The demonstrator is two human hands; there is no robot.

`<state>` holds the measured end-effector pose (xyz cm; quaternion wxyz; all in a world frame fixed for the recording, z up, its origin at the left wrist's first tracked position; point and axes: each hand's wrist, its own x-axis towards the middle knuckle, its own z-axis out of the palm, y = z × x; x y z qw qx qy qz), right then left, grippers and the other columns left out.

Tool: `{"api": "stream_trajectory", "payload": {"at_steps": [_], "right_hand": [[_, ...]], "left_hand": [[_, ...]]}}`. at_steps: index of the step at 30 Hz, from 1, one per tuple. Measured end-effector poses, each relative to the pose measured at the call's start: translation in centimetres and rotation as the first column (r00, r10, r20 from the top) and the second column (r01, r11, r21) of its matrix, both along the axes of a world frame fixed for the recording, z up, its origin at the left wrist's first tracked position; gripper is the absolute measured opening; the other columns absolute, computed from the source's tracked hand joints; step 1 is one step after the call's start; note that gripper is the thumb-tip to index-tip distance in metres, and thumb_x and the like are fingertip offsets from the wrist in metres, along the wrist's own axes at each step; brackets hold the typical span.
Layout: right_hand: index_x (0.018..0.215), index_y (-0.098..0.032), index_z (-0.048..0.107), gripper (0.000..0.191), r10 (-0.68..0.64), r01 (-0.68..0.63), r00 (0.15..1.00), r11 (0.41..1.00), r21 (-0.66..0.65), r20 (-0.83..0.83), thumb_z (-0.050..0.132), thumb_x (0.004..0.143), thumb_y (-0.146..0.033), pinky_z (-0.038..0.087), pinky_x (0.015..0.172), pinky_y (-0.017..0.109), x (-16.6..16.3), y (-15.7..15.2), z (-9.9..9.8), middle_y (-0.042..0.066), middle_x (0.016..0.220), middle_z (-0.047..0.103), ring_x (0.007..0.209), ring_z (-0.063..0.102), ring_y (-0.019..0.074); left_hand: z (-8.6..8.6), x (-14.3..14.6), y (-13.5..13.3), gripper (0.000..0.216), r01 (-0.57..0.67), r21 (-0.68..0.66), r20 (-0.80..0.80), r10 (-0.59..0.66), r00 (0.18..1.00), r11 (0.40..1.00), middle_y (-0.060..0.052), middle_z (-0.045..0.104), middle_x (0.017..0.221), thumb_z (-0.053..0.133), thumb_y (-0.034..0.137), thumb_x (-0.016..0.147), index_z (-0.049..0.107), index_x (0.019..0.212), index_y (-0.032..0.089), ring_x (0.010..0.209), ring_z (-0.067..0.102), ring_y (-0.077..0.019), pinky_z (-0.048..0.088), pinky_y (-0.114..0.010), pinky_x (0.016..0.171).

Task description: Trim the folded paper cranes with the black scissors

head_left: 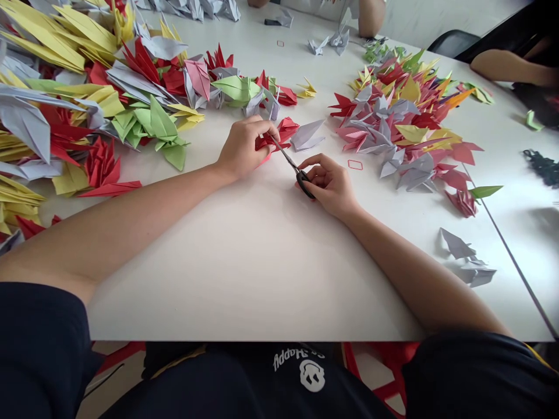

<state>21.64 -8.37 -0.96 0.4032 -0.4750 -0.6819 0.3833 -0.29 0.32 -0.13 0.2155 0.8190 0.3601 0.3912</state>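
Note:
In the head view, my right hand (332, 183) has its fingers closed around the black handles of a small pair of scissors (289, 158). The metal blades point up and left, and their tips reach the fingers of my left hand (242, 146). That hand is pinched over a red folded-paper piece (262, 141), which its fingers partly cover; whether it also grips the blade tips is unclear. Right behind it lies a red paper crane (287, 129). A pale grey paper crane (307, 135) rests between the two hands, slightly farther back.
A large heap of folded-paper cranes (163, 125) fills the table's left side. Another mixed pile (406, 122) stands to the right. Two grey cranes (469, 256) lie near a table seam (509, 250). Across the table are other people's arms (371, 17) and a black bundle (541, 166).

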Motion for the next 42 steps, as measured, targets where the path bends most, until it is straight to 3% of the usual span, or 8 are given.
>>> {"api": "stream_trajectory", "payload": {"at_steps": [3, 8, 13, 16, 21, 31, 38, 42], "right_hand": [[0.1, -0.021, 0.06, 0.027, -0.002, 0.002, 1.0, 1.0, -0.005, -0.001, 0.071, 0.078, -0.032, 0.042, 0.046, 0.021, -0.02, -0.01, 0.03, -0.002, 0.072, 0.065, 0.049, 0.052, 0.0084], [0.1, -0.022, 0.059, 0.03, 0.002, -0.002, 1.0, 1.0, -0.021, -0.021, 0.073, 0.078, -0.036, 0.042, 0.045, 0.021, -0.02, -0.01, -0.02, -0.002, 0.072, 0.066, 0.048, 0.053, 0.0086], [0.101, -0.022, 0.058, 0.029, 0.015, -0.015, 1.0, 1.0, -0.015, -0.02, 0.072, 0.079, -0.036, 0.043, 0.045, 0.021, 0.0, -0.08, -0.09, -0.002, 0.072, 0.066, 0.048, 0.054, 0.0088], [0.101, -0.022, 0.058, 0.03, 0.009, -0.009, 1.0, 1.0, -0.009, -0.006, 0.072, 0.078, -0.035, 0.042, 0.045, 0.021, -0.01, -0.13, -0.07, -0.003, 0.072, 0.066, 0.049, 0.054, 0.0089], [0.101, -0.023, 0.058, 0.03, -0.001, 0.001, 1.0, 1.0, -0.019, 0.019, 0.073, 0.077, -0.035, 0.044, 0.046, 0.023, -0.01, -0.13, 0.05, -0.002, 0.073, 0.065, 0.05, 0.055, 0.0101], [0.1, -0.023, 0.059, 0.029, 0.012, -0.013, 1.0, 0.999, -0.042, -0.023, 0.072, 0.079, -0.038, 0.046, 0.044, 0.026, 0.03, 0.01, 0.16, -0.001, 0.071, 0.062, 0.048, 0.055, 0.0106], [0.099, -0.023, 0.058, 0.03, 0.014, -0.014, 1.0, 0.999, -0.046, -0.018, 0.073, 0.078, -0.036, 0.045, 0.045, 0.024, 0.04, 0.07, 0.07, -0.002, 0.071, 0.062, 0.048, 0.055, 0.0102], [0.099, -0.023, 0.058, 0.03, 0.013, -0.014, 1.0, 0.998, -0.058, -0.019, 0.074, 0.077, -0.037, 0.046, 0.045, 0.023, 0.05, 0.06, 0.09, -0.002, 0.073, 0.064, 0.049, 0.057, 0.0105]], "left_hand": [[-0.27, 0.02, 0.24, 0.048, 0.003, 0.007, 0.022, -0.004, 1.0, 1.0, 0.003, 0.062, 0.068, 0.039, 0.09, 0.07, 0.066, 0.075, 0.05, 0.092, 0.05, -0.0222, 0.044, -0.046, 0.069], [-0.36, 0.0, 0.31, 0.032, 0.011, 0.015, -0.074, -0.01, 0.997, 1.0, 0.002, 0.063, 0.076, 0.046, 0.076, 0.077, 0.067, 0.087, 0.054, 0.088, 0.051, -0.0232, 0.044, -0.046, 0.069], [-0.45, -0.05, 0.27, 0.027, -0.007, -0.037, 0.021, 0.007, 1.0, 0.999, 0.001, 0.064, 0.084, 0.055, 0.066, 0.077, 0.068, 0.089, 0.046, 0.079, 0.053, -0.0222, 0.046, -0.046, 0.07], [-0.41, -0.11, 0.21, 0.031, -0.008, -0.079, 0.006, 0.008, 1.0, 0.997, 0.001, 0.062, 0.075, 0.052, 0.075, 0.074, 0.066, 0.083, 0.048, 0.084, 0.052, -0.0234, 0.045, -0.047, 0.073], [-0.01, -0.14, -0.09, 0.057, -0.002, -0.095, -0.064, -0.004, 0.998, 0.995, 0.0, 0.055, 0.058, 0.033, 0.093, 0.068, 0.063, 0.067, 0.045, 0.097, 0.047, -0.0207, 0.043, -0.045, 0.075], [-0.06, -0.05, 0.02, 0.056, 0.015, -0.057, -0.167, -0.024, 0.986, 0.998, 0.0, 0.057, 0.06, 0.03, 0.088, 0.075, 0.061, 0.063, 0.043, 0.096, 0.045, -0.0205, 0.038, -0.045, 0.074], [0.1, -0.12, -0.1, 0.064, -0.003, -0.095, -0.082, -0.005, 0.997, 0.995, 0.0, 0.055, 0.059, 0.03, 0.097, 0.069, 0.061, 0.063, 0.041, 0.096, 0.043, -0.0188, 0.041, -0.042, 0.075], [-0.33, -0.06, 0.33, 0.055, -0.006, -0.057, -0.06, 0.002, 0.998, 0.998, 0.001, 0.059, 0.065, 0.037, 0.089, 0.077, 0.065, 0.07, 0.042, 0.089, 0.046, -0.0184, 0.044, -0.04, 0.071]]}}
